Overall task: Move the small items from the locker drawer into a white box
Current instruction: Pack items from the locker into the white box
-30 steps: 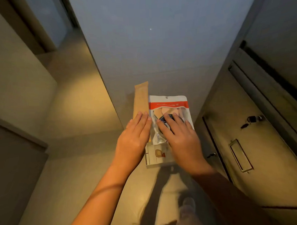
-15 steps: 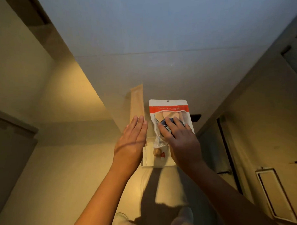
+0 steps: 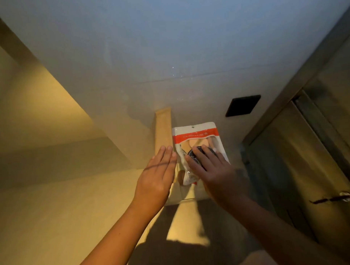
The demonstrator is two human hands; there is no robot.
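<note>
A white box [image 3: 187, 193] sits between my two hands at the centre of the view, mostly hidden by them. Out of it stand a clear pouch with a red band [image 3: 196, 134] and a long tan packet [image 3: 163, 128]. My left hand [image 3: 157, 176] presses flat, fingers straight, against the box's left side and the tan packet. My right hand [image 3: 213, 170] lies over the pouch with its fingers spread on a black round item [image 3: 193, 158]. What else is in the box is hidden.
A pale wall fills the top of the view, with a dark rectangular plate [image 3: 242, 105] on it. Grey locker doors [image 3: 302, 167] stand at the right, one with a handle [image 3: 340, 197]. Beige floor lies to the left and below.
Both hands keep the same hold on the box and its items. The view has swung up and left: the locker doors slid right, and the dark wall plate came fully into view.
</note>
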